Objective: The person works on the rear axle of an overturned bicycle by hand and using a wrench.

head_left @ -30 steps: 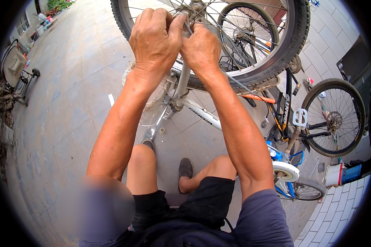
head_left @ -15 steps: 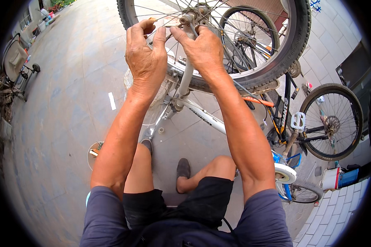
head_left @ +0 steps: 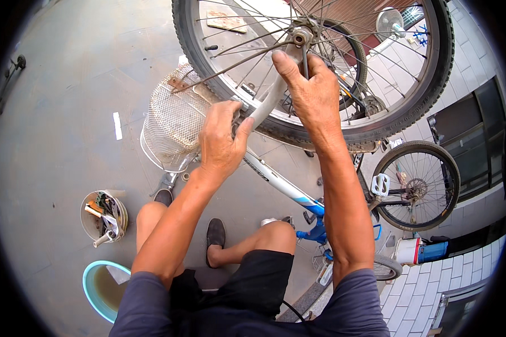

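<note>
A bicycle stands upside down before me, its front wheel (head_left: 445,45) at the top. My right hand (head_left: 315,95) is closed around the grey fork leg (head_left: 274,96) and a thin metal rod just below the axle nut (head_left: 301,37). Lower on the same fork, my left hand (head_left: 222,135) curls its fingers around the fork's crown end near the brake; exactly what they press on is partly hidden. The wire mesh basket (head_left: 166,115) hangs beside my left hand. From the fork the white and blue frame tube (head_left: 281,185) slants down right.
A bucket of tools (head_left: 122,216) stands left of my legs, with a turquoise basin (head_left: 90,286) of murky water nearer. Another bicycle's wheel (head_left: 454,180) is at the right. A red, white and blue container (head_left: 407,251) sits by the tiled wall (head_left: 416,292).
My left hand has moved down from beside the axle to the fork's crown end. My right hand has shifted onto the fork leg below the axle. The view has turned, showing the bucket and basin.
</note>
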`<act>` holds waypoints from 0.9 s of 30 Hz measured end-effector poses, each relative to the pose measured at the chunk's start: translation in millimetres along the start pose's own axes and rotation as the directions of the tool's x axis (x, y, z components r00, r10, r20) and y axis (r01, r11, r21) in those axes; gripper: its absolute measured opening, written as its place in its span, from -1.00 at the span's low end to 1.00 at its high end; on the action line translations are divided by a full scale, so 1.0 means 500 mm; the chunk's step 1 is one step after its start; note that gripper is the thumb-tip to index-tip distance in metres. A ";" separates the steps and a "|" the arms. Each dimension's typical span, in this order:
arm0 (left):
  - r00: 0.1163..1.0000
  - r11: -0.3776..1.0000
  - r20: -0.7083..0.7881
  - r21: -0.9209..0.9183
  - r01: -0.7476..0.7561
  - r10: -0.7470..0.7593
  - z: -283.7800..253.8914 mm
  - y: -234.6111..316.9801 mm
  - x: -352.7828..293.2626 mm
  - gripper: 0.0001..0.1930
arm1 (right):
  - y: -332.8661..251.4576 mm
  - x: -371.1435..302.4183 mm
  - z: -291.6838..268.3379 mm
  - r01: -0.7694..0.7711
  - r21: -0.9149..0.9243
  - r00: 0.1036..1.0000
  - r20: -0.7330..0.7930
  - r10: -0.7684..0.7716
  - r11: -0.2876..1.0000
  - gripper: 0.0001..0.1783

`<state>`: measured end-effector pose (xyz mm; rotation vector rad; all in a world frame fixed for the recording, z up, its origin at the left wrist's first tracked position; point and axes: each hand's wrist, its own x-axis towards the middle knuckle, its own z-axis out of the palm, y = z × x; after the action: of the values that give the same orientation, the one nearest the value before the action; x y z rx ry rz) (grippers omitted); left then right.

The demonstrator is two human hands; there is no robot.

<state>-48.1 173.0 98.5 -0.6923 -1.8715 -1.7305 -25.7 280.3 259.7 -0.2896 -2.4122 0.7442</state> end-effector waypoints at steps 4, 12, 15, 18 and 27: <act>0.983 0.994 0.152 -0.029 0.110 -0.104 0.014 -0.031 -0.071 -0.60 | -0.010 0.016 0.034 -0.032 0.094 0.993 -0.109 0.042 0.995 -0.18; 0.984 0.996 0.166 -0.052 0.070 -0.060 0.015 -0.039 -0.065 -0.49 | -0.010 0.018 0.041 -0.033 0.088 0.990 -0.131 0.045 0.996 -0.18; 0.981 0.993 0.170 -0.065 0.101 -0.088 0.018 -0.041 -0.073 -0.48 | -0.002 0.016 0.047 -0.014 0.132 0.989 -0.146 0.034 0.991 -0.23; 0.983 0.992 0.158 -0.068 0.109 -0.098 0.023 -0.046 -0.075 -0.48 | -0.001 0.015 0.052 -0.003 0.216 0.988 -0.151 0.037 0.976 -0.28; 0.983 0.992 0.162 -0.079 0.096 -0.082 0.019 -0.054 -0.073 -0.50 | 0.008 -0.012 0.000 0.071 0.180 0.993 0.081 -0.087 0.981 -0.24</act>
<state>-38.8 179.4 53.6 -0.8123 -1.9694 -1.8711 -20.9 281.2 254.6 -0.0901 -2.4041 0.9455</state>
